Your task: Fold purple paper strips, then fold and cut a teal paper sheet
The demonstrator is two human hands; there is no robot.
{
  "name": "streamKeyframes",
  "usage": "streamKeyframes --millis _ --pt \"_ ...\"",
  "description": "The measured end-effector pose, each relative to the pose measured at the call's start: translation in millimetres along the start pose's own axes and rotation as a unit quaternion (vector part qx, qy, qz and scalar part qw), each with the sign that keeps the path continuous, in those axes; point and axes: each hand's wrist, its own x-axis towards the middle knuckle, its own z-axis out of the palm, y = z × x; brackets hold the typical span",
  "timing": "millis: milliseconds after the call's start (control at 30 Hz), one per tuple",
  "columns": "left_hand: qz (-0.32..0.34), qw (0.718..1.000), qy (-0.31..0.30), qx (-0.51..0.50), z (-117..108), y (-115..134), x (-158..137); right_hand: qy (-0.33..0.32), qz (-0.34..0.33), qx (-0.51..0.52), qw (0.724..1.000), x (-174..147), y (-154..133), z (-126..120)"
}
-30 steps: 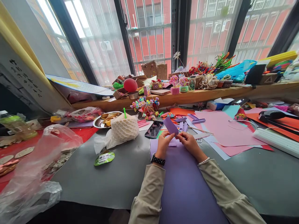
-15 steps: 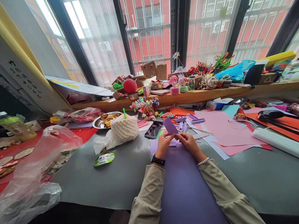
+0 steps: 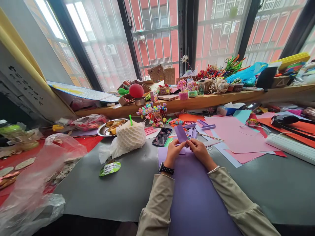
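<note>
A small strip of purple paper (image 3: pixel 180 133) stands up between my two hands, pinched at its lower end. My left hand (image 3: pixel 173 151) grips it from the left with thumb and fingers closed. From the right, my right hand (image 3: pixel 198 150) pinches its lower corner, the fingertips close to my left thumb. Below both hands lies a large purple sheet (image 3: pixel 197 196), running toward me under my forearms. Just beyond are folded purple paper pieces (image 3: pixel 193 132) and, beside my right hand, scissors (image 3: pixel 209 147), partly hidden.
A phone (image 3: pixel 161 136) lies left of my hands, near a net-wrapped coconut (image 3: pixel 131 135) with a green straw. Pink paper sheets (image 3: pixel 236 134) spread to the right, near a white power strip (image 3: pixel 290 148). Craft flowers (image 3: pixel 152 113) stand before the cluttered sill (image 3: pixel 172 104).
The purple strip has turned more upright and shifted slightly right in my fingers. Both hands remain in nearly the same place.
</note>
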Motion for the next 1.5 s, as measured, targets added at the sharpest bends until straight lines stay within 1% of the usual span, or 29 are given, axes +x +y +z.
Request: streamKeyframes --millis 200,300,467,600,700,767,867,967,1033,1167,1333,1433,1500 --pt "-0.015 1.000 -0.013 -0.006 -0.9 -3.5 1.9 0.036 0.019 0.028 0.999 0.5 4.0 -1.9" --pt "-0.016 1.000 -0.013 0.014 0.2 -1.5 0.0 0.042 0.031 0.060 0.997 0.9 4.7 -2.4" --pt "-0.020 0.998 -0.058 0.010 2.6 2.1 -3.4 0.046 0.049 0.106 0.992 2.2 6.6 -2.2" --pt "-0.018 0.998 -0.064 0.005 2.7 3.1 -3.7 0.042 0.057 0.114 0.991 1.9 6.5 -2.4" --pt "-0.020 0.997 -0.068 0.014 2.4 4.6 -4.3 0.050 0.063 0.117 0.990 1.6 6.2 -3.3" --pt "-0.018 0.996 -0.080 0.035 2.4 5.7 -5.6 0.063 0.067 0.120 0.989 1.7 6.6 -4.0" --pt "-0.010 0.990 -0.102 0.099 3.2 6.6 -7.9 0.084 0.080 0.131 0.985 2.3 8.1 -4.6" --pt "-0.001 0.981 -0.102 0.163 4.5 6.6 -8.9 0.102 0.087 0.139 0.981 3.2 9.7 -4.5" --pt "0.002 0.977 -0.100 0.188 5.0 6.3 -8.7 0.107 0.085 0.141 0.981 3.7 10.3 -4.3" --pt "0.008 0.975 -0.126 0.183 4.2 4.6 -8.1 0.107 0.089 0.161 0.977 3.9 10.7 -4.0" --pt "0.003 0.967 -0.161 0.196 3.6 1.8 -8.2 0.119 0.101 0.212 0.965 5.5 13.4 -3.2" --pt "0.000 0.973 -0.145 0.181 4.1 1.6 -7.5 0.125 0.100 0.206 0.965 6.4 13.9 -3.2" --pt "-0.001 0.984 -0.103 0.148 4.1 2.0 -6.5 0.118 0.095 0.179 0.972 5.8 12.8 -3.3"
